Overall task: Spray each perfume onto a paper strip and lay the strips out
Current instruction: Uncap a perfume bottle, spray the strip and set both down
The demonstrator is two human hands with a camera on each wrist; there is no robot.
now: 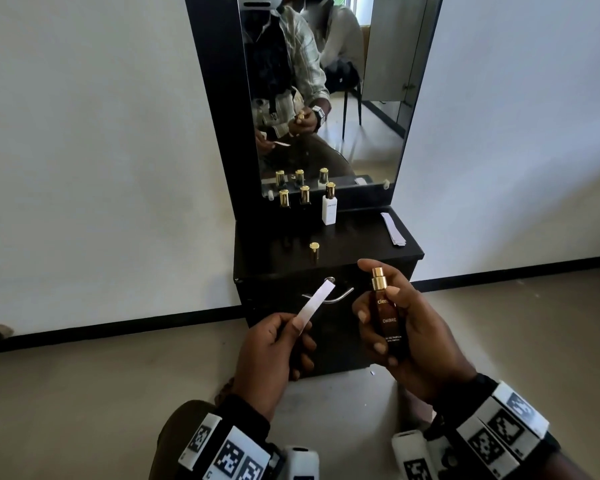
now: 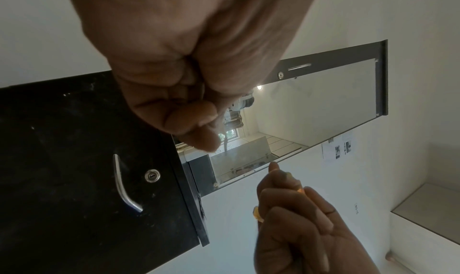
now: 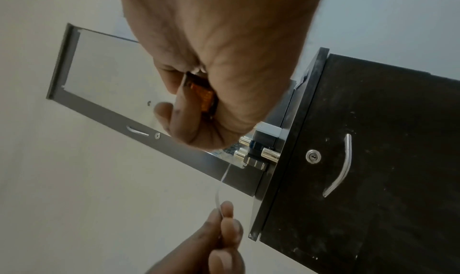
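My right hand (image 1: 400, 327) grips an uncapped dark brown perfume bottle (image 1: 387, 315) upright, its gold spray nozzle (image 1: 378, 277) bare and the index finger arched over it. My left hand (image 1: 278, 344) pinches a white paper strip (image 1: 316, 303) by its lower end, the free end slanting up toward the bottle. The amber bottle (image 3: 202, 95) shows inside my right hand's curled fingers, and the strip (image 3: 219, 191) shows edge-on. A loose gold cap (image 1: 314, 250) stands on the black dresser top (image 1: 361, 244).
At the back of the dresser top stand two dark gold-capped bottles (image 1: 284, 199) (image 1: 305, 195) and a white one (image 1: 329, 209), under a mirror (image 1: 326, 91). A stack of spare strips (image 1: 394, 228) lies at the right. The drawer front bears a metal handle (image 1: 340, 295).
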